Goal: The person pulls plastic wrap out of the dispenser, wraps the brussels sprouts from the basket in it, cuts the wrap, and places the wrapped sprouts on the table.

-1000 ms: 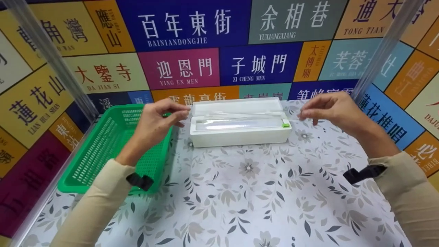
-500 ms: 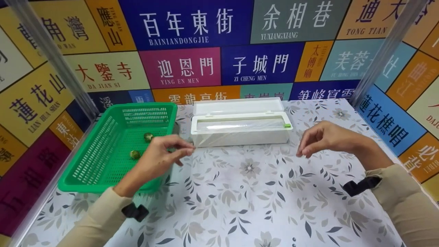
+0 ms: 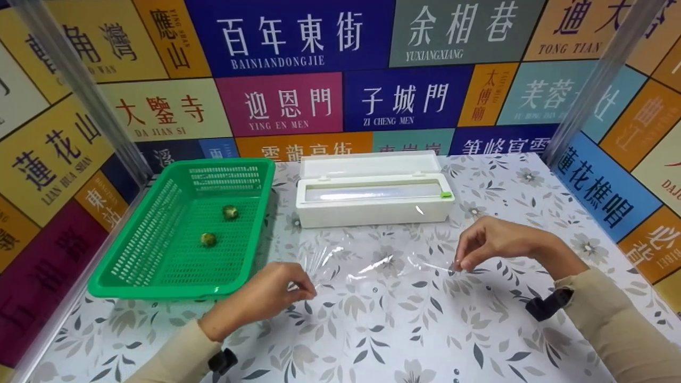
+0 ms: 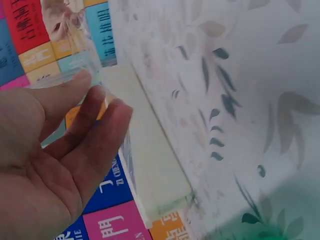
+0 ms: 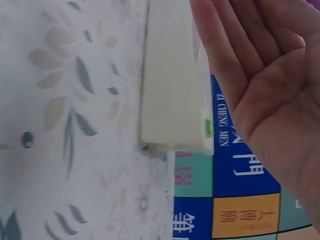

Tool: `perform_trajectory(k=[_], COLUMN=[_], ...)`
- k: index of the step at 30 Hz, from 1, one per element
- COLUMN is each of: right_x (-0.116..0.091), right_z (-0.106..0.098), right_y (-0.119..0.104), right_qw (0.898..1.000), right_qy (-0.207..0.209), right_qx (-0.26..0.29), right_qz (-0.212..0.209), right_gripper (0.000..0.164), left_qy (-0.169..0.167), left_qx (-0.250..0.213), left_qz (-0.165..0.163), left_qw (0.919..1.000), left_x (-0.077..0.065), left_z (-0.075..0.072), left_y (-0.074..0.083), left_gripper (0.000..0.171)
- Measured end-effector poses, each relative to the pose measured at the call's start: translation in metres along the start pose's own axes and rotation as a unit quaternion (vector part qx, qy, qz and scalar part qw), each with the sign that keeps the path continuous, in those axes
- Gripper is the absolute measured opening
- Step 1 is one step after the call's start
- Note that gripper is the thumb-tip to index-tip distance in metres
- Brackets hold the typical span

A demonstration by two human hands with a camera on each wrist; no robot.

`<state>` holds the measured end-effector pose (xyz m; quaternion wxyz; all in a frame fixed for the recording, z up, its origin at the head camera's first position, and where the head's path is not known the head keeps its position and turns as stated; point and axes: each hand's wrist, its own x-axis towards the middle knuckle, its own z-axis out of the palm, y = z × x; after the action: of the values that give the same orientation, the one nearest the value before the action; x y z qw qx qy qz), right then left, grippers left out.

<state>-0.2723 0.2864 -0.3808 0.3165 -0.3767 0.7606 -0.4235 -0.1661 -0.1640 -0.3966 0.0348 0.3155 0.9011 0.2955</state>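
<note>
Clear cling film [image 3: 372,268] stretches toward me out of a white film dispenser box [image 3: 372,215], whose lid [image 3: 367,164] stands raised at the back. My left hand [image 3: 266,292] pinches the film's left corner between thumb and fingers, low over the table. At the other corner, my right hand [image 3: 495,242] pinches the film a little farther away. The left wrist view shows the film running from the thumb and fingertips of the left hand [image 4: 65,135]. In the right wrist view, the fingertips of the right hand [image 5: 275,95] are cut off by the frame.
Left of the dispenser stands a green plastic basket [image 3: 96,287] with two small, round, greenish-brown items [image 3: 208,240] inside. A green slider [image 3: 446,194] sits at the dispenser's right end. A floral cloth [image 3: 425,330] covers the table, and a wall with colourful signs rises behind.
Both hands have come down and toward me from beside the dispenser, drawing the film out across the tablecloth. The basket's two round items have come into sight.
</note>
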Motion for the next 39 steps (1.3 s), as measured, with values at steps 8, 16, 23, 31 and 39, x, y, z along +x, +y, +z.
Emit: perform_trajectory(k=[8, 16, 23, 31, 39], right_x=[0.002, 0.005, 0.011, 0.013, 0.009], right_z=[0.017, 0.036, 0.058, 0.067, 0.068], right_y=[0.033, 0.047, 0.042, 0.038, 0.034], right_qw=[0.999, 0.995, 0.985, 0.946, 0.915], right_qy=[0.01, 0.06, 0.137, 0.284, 0.261], right_qx=[-0.017, -0.067, -0.069, -0.03, -0.04], right_qz=[0.026, 0.047, 0.082, 0.15, 0.305], right_gripper=[0.015, 0.013, 0.019, 0.026, 0.042], left_qy=[0.004, 0.009, -0.009, -0.015, -0.024], left_qx=[-0.015, -0.013, -0.009, -0.015, -0.024], left_qz=[-0.018, -0.026, -0.043, -0.056, -0.06], left_qw=[0.9997, 0.9995, 0.999, 0.9982, 0.9976], left_x=[0.001, 0.004, 0.004, 0.006, 0.006], left_z=[0.028, 0.043, 0.043, 0.044, 0.043], left_y=[-0.019, -0.034, -0.03, -0.031, -0.032], left_gripper=[0.004, 0.004, 0.011, 0.011, 0.006])
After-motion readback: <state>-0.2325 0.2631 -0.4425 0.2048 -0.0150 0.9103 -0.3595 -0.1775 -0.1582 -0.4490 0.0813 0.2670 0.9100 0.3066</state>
